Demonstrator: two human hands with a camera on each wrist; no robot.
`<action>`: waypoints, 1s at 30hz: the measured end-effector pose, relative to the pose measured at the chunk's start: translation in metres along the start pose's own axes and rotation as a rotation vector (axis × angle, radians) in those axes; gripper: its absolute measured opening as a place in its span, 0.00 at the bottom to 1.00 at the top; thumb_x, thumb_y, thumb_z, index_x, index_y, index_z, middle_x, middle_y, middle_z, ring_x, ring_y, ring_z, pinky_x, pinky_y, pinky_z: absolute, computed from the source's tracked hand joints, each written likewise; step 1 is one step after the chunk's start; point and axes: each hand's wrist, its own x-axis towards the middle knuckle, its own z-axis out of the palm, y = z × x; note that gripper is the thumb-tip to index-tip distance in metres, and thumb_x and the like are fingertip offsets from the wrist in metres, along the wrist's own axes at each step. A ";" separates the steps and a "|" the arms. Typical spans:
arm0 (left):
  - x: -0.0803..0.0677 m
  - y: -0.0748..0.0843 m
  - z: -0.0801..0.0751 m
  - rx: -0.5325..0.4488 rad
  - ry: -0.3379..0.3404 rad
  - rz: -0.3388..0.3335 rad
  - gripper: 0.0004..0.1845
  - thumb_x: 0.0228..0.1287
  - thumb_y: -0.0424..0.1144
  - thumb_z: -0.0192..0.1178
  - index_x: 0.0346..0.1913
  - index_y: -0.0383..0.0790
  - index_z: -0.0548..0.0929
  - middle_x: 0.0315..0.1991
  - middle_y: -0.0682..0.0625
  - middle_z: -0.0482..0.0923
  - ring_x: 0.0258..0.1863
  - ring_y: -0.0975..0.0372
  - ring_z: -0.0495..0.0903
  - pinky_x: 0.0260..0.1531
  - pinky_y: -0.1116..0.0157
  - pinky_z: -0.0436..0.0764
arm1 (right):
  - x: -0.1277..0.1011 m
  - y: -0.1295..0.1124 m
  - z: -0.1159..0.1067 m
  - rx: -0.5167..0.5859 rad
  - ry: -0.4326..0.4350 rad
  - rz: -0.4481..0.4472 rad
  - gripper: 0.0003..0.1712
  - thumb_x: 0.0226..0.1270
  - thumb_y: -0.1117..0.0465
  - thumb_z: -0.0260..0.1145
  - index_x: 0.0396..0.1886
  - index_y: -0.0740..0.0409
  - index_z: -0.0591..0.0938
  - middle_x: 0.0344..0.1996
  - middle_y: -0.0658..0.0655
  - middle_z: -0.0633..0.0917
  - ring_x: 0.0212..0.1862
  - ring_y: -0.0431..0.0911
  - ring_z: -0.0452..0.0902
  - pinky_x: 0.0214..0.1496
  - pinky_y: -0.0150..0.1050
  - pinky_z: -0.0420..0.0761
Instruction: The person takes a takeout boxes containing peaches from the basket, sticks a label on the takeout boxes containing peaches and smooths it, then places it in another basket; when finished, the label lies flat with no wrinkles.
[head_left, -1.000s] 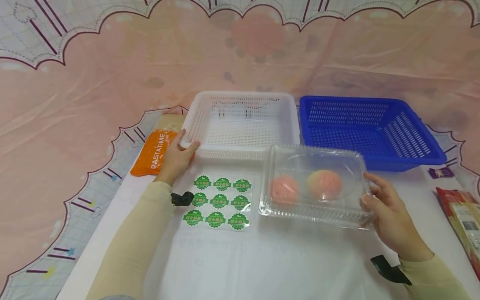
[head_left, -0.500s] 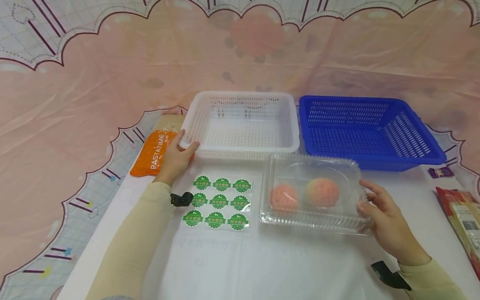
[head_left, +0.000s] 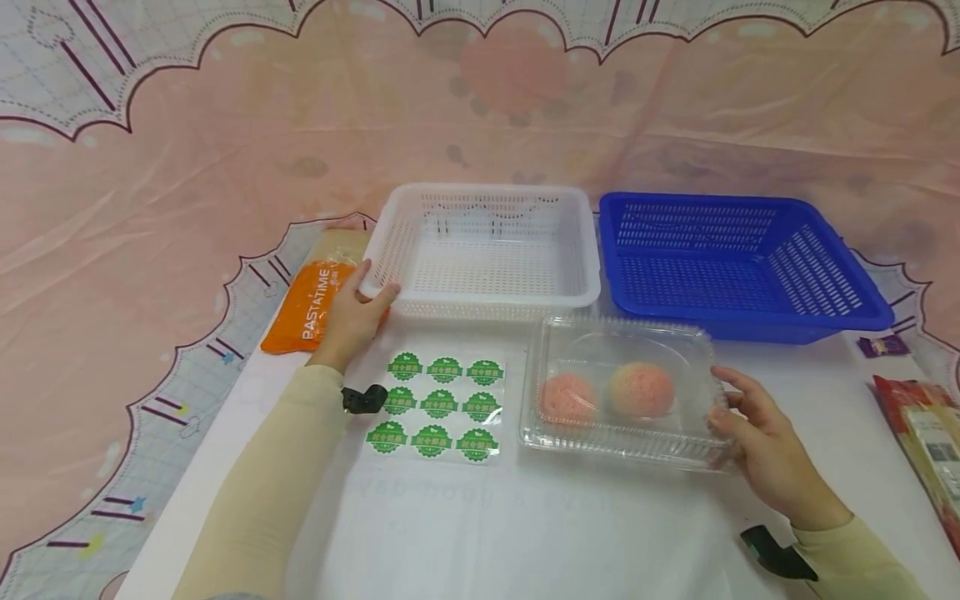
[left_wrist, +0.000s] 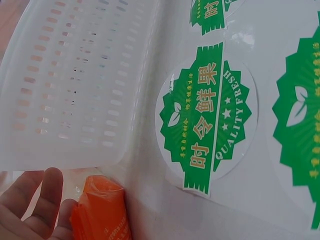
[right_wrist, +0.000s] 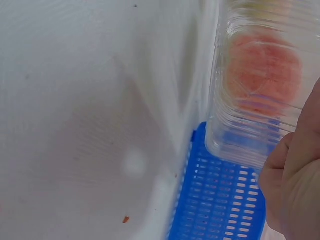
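My right hand (head_left: 780, 454) grips the right end of a clear plastic clamshell box (head_left: 615, 442), thumb in front. Two round pink-and-yellow buns or fruits show inside, a left one (head_left: 568, 398) and a right one (head_left: 642, 390). The box is in front of the two baskets; whether it touches the table cannot be told. At the front left corner of a white perforated basket (head_left: 480, 305), my left hand (head_left: 351, 321) rests with thumb and fingers spread about the corner. In the left wrist view its loosely bent fingers (left_wrist: 49, 200) lie by the basket's rim.
A blue perforated basket (head_left: 742, 323) stands behind the box. A sheet of green round stickers (head_left: 438, 404) lies between my arms. Left is an orange PASTATIME bag (head_left: 296, 312); right are a small purple packet (head_left: 882, 345) and a red-and-yellow package (head_left: 926, 442).
The box has come down and slightly left, toward me, with my right hand on its end. My left hand and the white basket have stayed in place.
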 end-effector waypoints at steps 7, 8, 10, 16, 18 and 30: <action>0.001 -0.001 0.000 -0.022 -0.001 0.002 0.45 0.68 0.62 0.58 0.81 0.61 0.48 0.74 0.45 0.60 0.63 0.49 0.66 0.65 0.51 0.70 | 0.001 0.003 0.000 0.003 -0.036 -0.003 0.32 0.77 0.77 0.46 0.71 0.45 0.70 0.46 0.56 0.73 0.39 0.43 0.77 0.26 0.35 0.83; 0.001 -0.001 0.000 -0.022 -0.001 0.003 0.46 0.68 0.63 0.58 0.81 0.61 0.48 0.74 0.45 0.60 0.63 0.50 0.67 0.65 0.51 0.70 | 0.002 0.003 0.001 0.003 -0.038 -0.001 0.32 0.77 0.77 0.46 0.72 0.46 0.70 0.46 0.56 0.73 0.39 0.43 0.77 0.26 0.35 0.83; 0.001 -0.001 0.000 -0.024 -0.001 0.006 0.46 0.67 0.63 0.59 0.81 0.61 0.48 0.74 0.45 0.60 0.63 0.50 0.67 0.65 0.51 0.70 | 0.002 0.004 0.001 0.007 -0.044 0.002 0.31 0.77 0.77 0.46 0.72 0.47 0.69 0.46 0.56 0.72 0.38 0.43 0.78 0.27 0.35 0.84; -0.001 -0.002 -0.001 -0.022 0.000 0.007 0.47 0.66 0.64 0.59 0.81 0.61 0.48 0.75 0.45 0.59 0.63 0.50 0.66 0.65 0.51 0.70 | 0.002 0.005 0.001 -0.016 -0.039 0.021 0.31 0.77 0.76 0.47 0.72 0.46 0.69 0.46 0.56 0.73 0.38 0.43 0.78 0.27 0.36 0.84; 0.000 -0.002 -0.001 -0.019 0.000 0.006 0.47 0.66 0.65 0.59 0.81 0.61 0.48 0.74 0.45 0.60 0.63 0.50 0.67 0.64 0.52 0.71 | 0.003 0.006 0.001 -0.025 -0.037 0.023 0.31 0.76 0.76 0.47 0.72 0.46 0.69 0.46 0.56 0.73 0.38 0.43 0.78 0.27 0.36 0.84; 0.000 -0.002 0.000 0.002 0.008 0.011 0.47 0.66 0.65 0.58 0.81 0.60 0.48 0.70 0.44 0.64 0.59 0.49 0.68 0.62 0.53 0.74 | 0.006 0.004 0.000 -0.484 -0.022 0.094 0.30 0.79 0.68 0.53 0.75 0.47 0.62 0.46 0.56 0.73 0.38 0.38 0.76 0.28 0.36 0.81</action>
